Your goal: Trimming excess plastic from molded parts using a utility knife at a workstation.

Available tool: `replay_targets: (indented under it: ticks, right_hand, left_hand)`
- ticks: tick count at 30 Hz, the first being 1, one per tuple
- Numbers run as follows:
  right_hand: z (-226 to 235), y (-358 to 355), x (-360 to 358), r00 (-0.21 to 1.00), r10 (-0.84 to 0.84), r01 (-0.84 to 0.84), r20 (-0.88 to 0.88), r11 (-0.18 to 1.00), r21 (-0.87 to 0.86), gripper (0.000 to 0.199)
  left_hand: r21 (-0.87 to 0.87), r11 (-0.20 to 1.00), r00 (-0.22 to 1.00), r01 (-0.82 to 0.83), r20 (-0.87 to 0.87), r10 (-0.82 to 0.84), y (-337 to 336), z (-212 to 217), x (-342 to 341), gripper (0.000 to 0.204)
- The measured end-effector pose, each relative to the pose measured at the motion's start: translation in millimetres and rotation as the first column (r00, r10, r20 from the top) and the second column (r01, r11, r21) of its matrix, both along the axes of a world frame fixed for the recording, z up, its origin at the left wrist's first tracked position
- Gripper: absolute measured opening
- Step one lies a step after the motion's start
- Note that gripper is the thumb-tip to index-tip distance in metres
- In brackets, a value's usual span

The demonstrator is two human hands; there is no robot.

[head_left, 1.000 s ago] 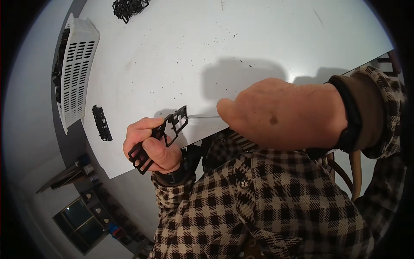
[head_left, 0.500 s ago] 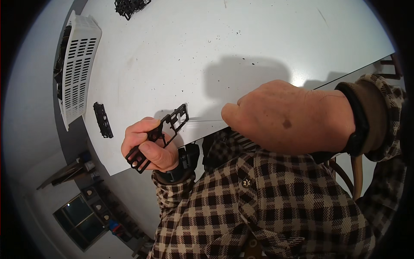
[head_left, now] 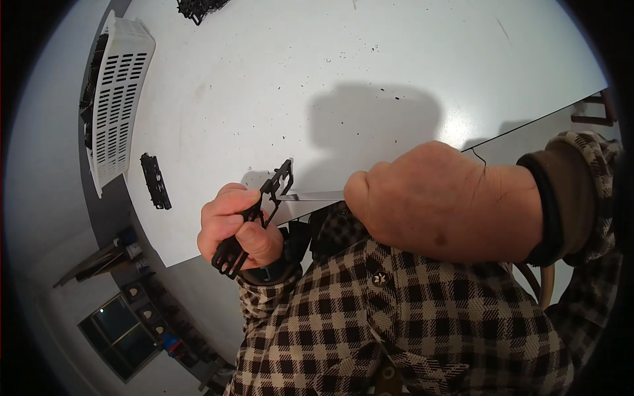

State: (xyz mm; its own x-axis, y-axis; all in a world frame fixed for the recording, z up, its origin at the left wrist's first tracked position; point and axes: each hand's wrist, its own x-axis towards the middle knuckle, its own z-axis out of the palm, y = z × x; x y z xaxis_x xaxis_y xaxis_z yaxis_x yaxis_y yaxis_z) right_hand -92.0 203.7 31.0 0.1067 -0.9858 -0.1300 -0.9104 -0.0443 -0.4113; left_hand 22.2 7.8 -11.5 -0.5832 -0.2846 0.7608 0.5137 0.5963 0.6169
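My left hand is closed around a black plastic frame with open rectangular cutouts, held tilted above the table's near edge. The frame's upper end sticks out past my thumb and fingers. To the right, my right hand is closed in a fist, back of the hand upward. From it a knife, its thin silvery blade, points left and its tip meets or overlaps the upper end of the frame; whether they touch I cannot tell. The knife's handle is hidden inside the fist.
Another black plastic part lies on the white table at the left. Beyond it stands a white slotted basket with black parts. A pile of black parts lies at the far edge of view. Small black scraps dot the tabletop.
My left hand has shifted slightly right and turned the frame, so it shows more edge-on. My right hand has dropped a little toward me, and the blade shows more broadly.
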Motion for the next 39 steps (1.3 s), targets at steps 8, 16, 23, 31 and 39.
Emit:
replay_targets:
  ticks: [8,16,23,31,39]
  right_hand:
    - [7.6,-14.0,0.7,0.986,-0.108,0.062,0.13,0.947,0.316,0.018]
    - [7.1,24.1,6.6,0.977,-0.152,0.146,0.152,0.988,0.049,0.063]
    - [0.3,23.7,9.8,0.95,-0.165,0.176,0.263,0.984,-0.018,0.061]
    - [5.1,19.5,0.0,0.955,-0.113,0.099,0.273,0.993,0.064,0.057]
    - [47.6,-4.2,-25.4,0.916,-0.184,0.046,0.357,0.931,0.362,0.056]
  left_hand:
    - [0.056,0.997,0.999,-0.051,0.021,0.05,8.2,0.0,-0.4,0.032]
    - [0.035,0.984,0.985,-0.175,0.02,0.174,14.9,-2.1,-0.1,0.028]
    - [0.006,0.964,0.963,-0.267,-0.024,0.267,17.5,-4.7,-2.9,0.02]
    - [0.039,0.976,0.972,-0.213,0.107,0.208,21.5,1.5,1.2,0.032]
    - [-0.135,0.991,1.0,0.014,0.009,-0.013,14.3,-2.2,-3.3,0.025]
